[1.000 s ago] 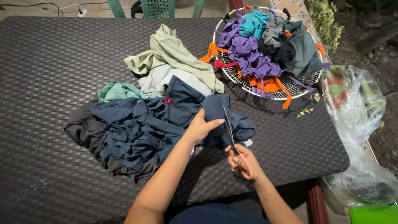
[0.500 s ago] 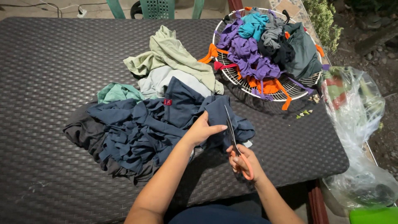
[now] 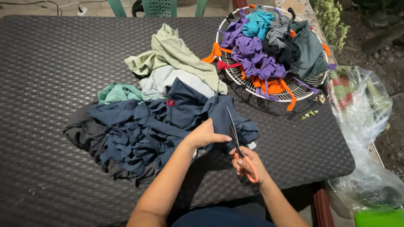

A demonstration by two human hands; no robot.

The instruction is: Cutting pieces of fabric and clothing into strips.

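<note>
Head view puts you at a dark woven-pattern table (image 3: 50, 63), cutting cloth. Your left hand (image 3: 205, 135) is clamped on a fold of the navy blue fabric garment (image 3: 143, 130), thumb stretched toward the blades, pinning the cloth just beside the cut line. Your right hand (image 3: 246, 164) is closed through the loops of the orange-handled scissors (image 3: 239, 148), whose dark blades point away from you and run up into the edge of the navy cloth; how wide the blades stand is hard to tell from here.

As for progress, I judge you are well into this piece but not through it. Much of the navy garment to the left of your hand already lies in loose ribbons and ruffled strips, spread over a dark grey cloth (image 3: 84, 134). The part under your left hand and beyond the scissors, toward the right, looks whole.

More appears to wait: a pale green crumpled garment (image 3: 176, 54), a light grey one (image 3: 164, 82) below it and a teal piece (image 3: 118, 92) lie uncut just behind the navy heap. The white wire round basket (image 3: 294, 90) at the far right holds purple, orange, teal and dark strips, seemingly finished cuttings. A clear plastic bag (image 3: 362, 113) hangs off the table's right edge.
</note>
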